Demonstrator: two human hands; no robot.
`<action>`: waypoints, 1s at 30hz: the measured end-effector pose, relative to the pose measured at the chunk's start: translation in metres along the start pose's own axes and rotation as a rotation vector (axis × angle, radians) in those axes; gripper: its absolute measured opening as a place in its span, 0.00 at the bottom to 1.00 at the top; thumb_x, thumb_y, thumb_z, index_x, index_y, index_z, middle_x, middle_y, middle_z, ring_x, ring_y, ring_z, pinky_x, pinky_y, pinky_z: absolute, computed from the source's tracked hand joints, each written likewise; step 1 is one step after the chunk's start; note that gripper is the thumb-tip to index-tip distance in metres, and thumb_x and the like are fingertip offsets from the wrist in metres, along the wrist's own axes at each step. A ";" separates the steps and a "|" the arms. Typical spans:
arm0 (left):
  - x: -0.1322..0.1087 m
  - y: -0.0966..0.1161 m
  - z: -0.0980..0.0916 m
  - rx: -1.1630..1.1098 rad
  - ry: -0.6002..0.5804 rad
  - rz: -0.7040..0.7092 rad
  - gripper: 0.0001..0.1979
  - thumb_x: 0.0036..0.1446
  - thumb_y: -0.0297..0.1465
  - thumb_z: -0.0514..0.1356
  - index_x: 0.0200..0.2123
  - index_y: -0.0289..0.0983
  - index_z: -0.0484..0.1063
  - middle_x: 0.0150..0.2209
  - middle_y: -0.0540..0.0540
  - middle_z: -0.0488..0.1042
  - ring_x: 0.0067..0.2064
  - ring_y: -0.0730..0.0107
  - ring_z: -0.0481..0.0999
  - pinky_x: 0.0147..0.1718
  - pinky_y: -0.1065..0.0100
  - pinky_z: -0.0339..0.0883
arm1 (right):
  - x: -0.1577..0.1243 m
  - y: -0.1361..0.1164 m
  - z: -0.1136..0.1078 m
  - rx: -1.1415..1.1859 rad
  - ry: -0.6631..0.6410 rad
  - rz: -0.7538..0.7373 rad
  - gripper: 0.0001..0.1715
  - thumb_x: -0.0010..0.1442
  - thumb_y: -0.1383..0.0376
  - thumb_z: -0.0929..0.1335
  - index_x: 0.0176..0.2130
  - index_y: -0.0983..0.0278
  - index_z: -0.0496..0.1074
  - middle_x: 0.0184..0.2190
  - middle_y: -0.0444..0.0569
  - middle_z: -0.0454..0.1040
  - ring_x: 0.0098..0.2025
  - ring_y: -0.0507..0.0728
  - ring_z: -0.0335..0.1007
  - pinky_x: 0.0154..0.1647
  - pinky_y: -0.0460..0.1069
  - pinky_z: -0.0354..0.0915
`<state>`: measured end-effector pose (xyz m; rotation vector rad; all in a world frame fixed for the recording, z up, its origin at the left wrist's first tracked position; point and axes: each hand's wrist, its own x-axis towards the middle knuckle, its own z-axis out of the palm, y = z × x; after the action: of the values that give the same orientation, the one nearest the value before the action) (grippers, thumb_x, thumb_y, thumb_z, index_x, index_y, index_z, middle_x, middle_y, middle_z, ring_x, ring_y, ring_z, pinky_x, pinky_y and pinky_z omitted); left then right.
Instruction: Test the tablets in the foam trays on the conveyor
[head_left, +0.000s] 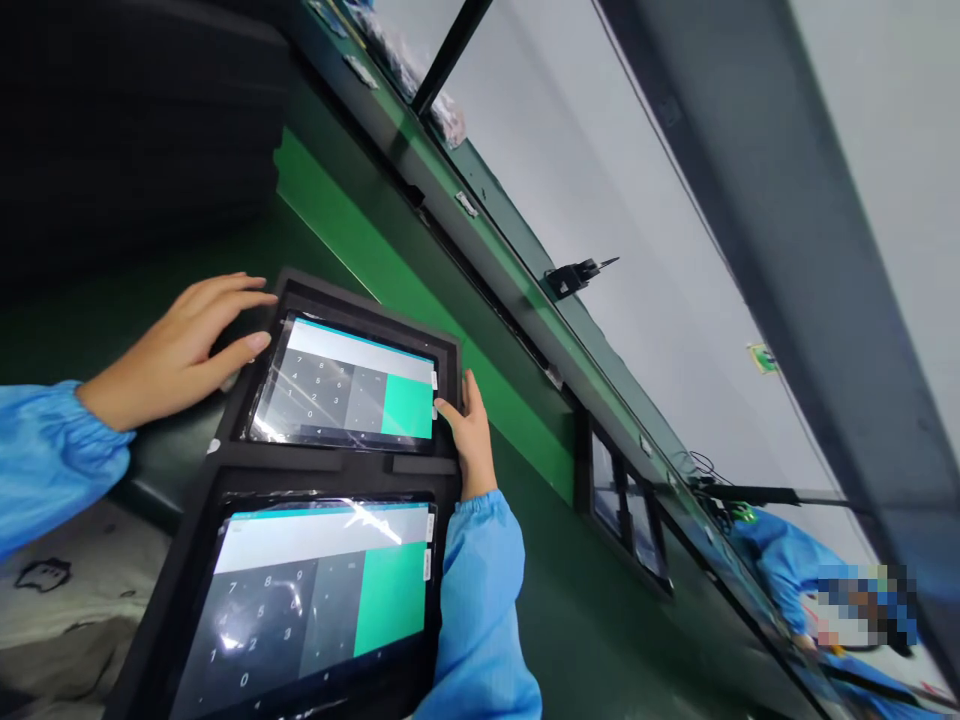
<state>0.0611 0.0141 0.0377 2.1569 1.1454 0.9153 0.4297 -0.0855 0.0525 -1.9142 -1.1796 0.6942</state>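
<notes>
A black foam tray (pixel 281 460) tilts in front of me, with two tablets in separate recesses. The far tablet (pixel 337 385) and the near tablet (pixel 300 610) both show a calculator keypad with a bright green block, under glossy film. At the tray's far left corner, my left hand (pixel 184 350) has its fingers stretched out and apart, the tips at the rim. My right hand (pixel 471 435) grips the tray's right wall, thumb inside by the far tablet's small white labels and fingers outside.
A green work surface (pixel 540 560) runs along a long bench. Another black tray (pixel 626 500) with tablets stands further right. A black device with an antenna (pixel 574 278) sits on the ledge. Dark stacked material (pixel 135 120) fills the upper left. A person in blue sleeves (pixel 787 570) works at far right.
</notes>
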 end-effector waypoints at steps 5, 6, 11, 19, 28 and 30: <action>0.007 -0.002 -0.012 -0.099 0.019 0.019 0.30 0.65 0.52 0.48 0.57 0.38 0.70 0.65 0.55 0.64 0.69 0.55 0.57 0.70 0.51 0.49 | 0.001 0.001 0.001 -0.117 -0.034 -0.067 0.55 0.55 0.54 0.75 0.72 0.58 0.51 0.73 0.51 0.50 0.74 0.62 0.48 0.71 0.62 0.54; 0.005 -0.002 -0.013 -0.118 0.023 0.021 0.28 0.64 0.52 0.49 0.56 0.39 0.70 0.65 0.57 0.64 0.68 0.56 0.58 0.70 0.52 0.49 | -0.001 0.001 0.001 -0.129 -0.028 -0.076 0.56 0.54 0.55 0.75 0.72 0.58 0.51 0.73 0.51 0.51 0.74 0.62 0.49 0.71 0.62 0.55; -0.003 -0.002 -0.014 -0.104 0.023 0.058 0.23 0.66 0.45 0.48 0.55 0.43 0.71 0.65 0.61 0.64 0.68 0.57 0.58 0.69 0.50 0.51 | -0.008 -0.004 -0.007 -0.123 -0.131 -0.105 0.61 0.52 0.52 0.77 0.73 0.57 0.47 0.74 0.50 0.48 0.74 0.62 0.47 0.72 0.61 0.52; -0.006 0.001 -0.005 -0.119 -0.038 0.219 0.21 0.66 0.46 0.50 0.50 0.44 0.76 0.63 0.58 0.67 0.68 0.58 0.59 0.69 0.53 0.52 | -0.007 -0.004 -0.002 -0.160 -0.054 -0.022 0.57 0.57 0.49 0.74 0.73 0.60 0.47 0.74 0.52 0.46 0.75 0.62 0.44 0.73 0.62 0.48; 0.002 -0.010 0.008 0.108 -0.248 0.494 0.21 0.69 0.41 0.53 0.64 0.53 0.63 0.72 0.48 0.52 0.74 0.48 0.45 0.68 0.33 0.44 | -0.003 0.008 -0.010 -0.071 -0.137 -0.103 0.62 0.54 0.49 0.75 0.74 0.58 0.43 0.75 0.54 0.44 0.76 0.63 0.40 0.74 0.64 0.44; 0.007 -0.008 0.010 0.126 -0.286 0.454 0.23 0.69 0.43 0.53 0.65 0.56 0.61 0.74 0.51 0.46 0.74 0.46 0.42 0.68 0.33 0.41 | -0.003 0.008 -0.009 -0.029 -0.130 -0.081 0.62 0.56 0.46 0.73 0.74 0.58 0.40 0.75 0.54 0.43 0.76 0.62 0.40 0.74 0.64 0.42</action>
<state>0.0682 0.0231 0.0279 2.6077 0.5984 0.6914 0.4393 -0.0932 0.0506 -1.8571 -1.3467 0.7706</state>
